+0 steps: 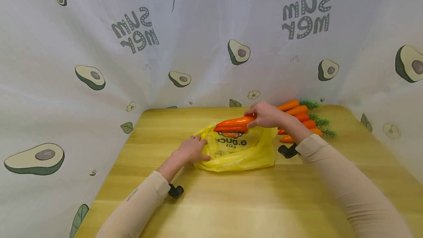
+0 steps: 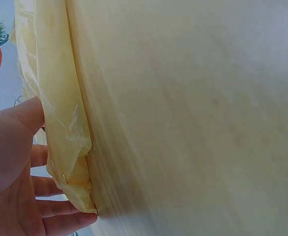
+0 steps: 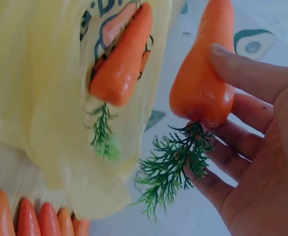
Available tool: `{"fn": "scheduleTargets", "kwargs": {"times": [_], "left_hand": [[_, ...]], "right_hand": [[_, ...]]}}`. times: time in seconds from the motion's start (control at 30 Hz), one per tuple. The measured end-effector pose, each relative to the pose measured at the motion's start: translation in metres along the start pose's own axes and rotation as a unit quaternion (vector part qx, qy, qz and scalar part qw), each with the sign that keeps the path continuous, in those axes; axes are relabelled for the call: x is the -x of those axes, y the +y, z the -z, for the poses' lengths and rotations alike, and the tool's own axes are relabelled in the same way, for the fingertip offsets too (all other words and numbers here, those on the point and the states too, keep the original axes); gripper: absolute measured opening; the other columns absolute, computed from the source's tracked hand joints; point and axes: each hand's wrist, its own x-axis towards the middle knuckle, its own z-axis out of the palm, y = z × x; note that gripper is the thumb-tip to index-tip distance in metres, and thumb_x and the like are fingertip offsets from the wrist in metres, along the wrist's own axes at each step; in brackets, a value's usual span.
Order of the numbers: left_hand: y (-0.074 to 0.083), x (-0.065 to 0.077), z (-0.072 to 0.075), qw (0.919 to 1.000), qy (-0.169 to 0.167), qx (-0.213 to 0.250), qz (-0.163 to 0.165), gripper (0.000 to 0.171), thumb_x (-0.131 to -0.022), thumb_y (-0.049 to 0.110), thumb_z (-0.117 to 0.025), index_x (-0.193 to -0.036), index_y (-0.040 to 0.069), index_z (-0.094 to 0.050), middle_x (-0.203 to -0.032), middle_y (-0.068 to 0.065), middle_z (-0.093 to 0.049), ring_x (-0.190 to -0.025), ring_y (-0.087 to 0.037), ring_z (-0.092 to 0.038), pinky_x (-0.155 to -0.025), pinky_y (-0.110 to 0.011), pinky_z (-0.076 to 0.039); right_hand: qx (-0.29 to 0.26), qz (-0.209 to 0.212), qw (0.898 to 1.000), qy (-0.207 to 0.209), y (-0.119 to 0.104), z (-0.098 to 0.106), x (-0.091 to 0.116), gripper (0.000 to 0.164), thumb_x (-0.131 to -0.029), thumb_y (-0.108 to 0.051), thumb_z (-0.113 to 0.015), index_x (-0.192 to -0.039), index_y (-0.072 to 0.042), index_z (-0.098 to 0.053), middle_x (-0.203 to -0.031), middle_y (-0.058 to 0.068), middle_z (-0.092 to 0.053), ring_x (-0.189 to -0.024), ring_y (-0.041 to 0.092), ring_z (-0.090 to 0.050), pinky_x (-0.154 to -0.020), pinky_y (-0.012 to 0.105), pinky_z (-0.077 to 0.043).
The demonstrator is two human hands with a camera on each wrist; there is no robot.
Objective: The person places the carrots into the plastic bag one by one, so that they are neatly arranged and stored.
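Note:
A yellow plastic bag [image 1: 244, 162] lies on the wooden table, its mouth spread and a dark print showing. My left hand [image 1: 193, 150] is at the bag's left side, fingers extended and apart. In the left wrist view, the thumb and fingertips of that hand [image 2: 16, 157] go behind a fold of yellow plastic [image 2: 65, 108]. My right hand [image 1: 266, 115] grips an orange toy carrot [image 3: 203, 73] near its thick end, over the bag; green leaves hang below the fingers. Another carrot [image 3: 121, 64] lies against the printed inside of the bag.
Several more carrots [image 1: 299, 110] with green tops lie in a row at the right of the bag, partly hidden by the right arm. A white curtain [image 1: 205, 47] printed with avocados borders the table [image 1: 224, 201] at the back and sides.

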Motion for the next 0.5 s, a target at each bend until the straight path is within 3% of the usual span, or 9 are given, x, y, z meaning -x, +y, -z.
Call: {"fn": "scheduleTargets", "kwargs": {"times": [0.17,0.5], "left_hand": [[-0.001,0.002,-0.006,1.0,-0.001,0.005,-0.003,0.073,-0.091,0.061,-0.065,-0.146,0.014,-0.052,-0.149,-0.015,-0.047,-0.135,-0.036,-0.047,-0.099,-0.053,-0.049],[-0.003,-0.001,-0.003,1.0,-0.004,0.0,-0.001,0.075,-0.091,0.061,-0.065,-0.148,0.015,-0.05,-0.151,-0.015,-0.045,-0.138,-0.037,-0.044,-0.101,-0.053,-0.048]], "right_hand": [[0.0,-0.002,1.0,-0.009,-0.006,-0.013,-0.008,0.044,-0.086,-0.025,-0.08,-0.124,-0.004,-0.072,-0.123,0.016,-0.068,-0.107,0.031,-0.063,-0.092,0.048,-0.053],[0.018,0.006,1.0,-0.018,-0.007,-0.033,-0.021,0.042,-0.087,-0.026,-0.08,-0.122,-0.005,-0.072,-0.118,0.014,-0.069,-0.102,0.028,-0.063,-0.088,0.046,-0.052]]}}
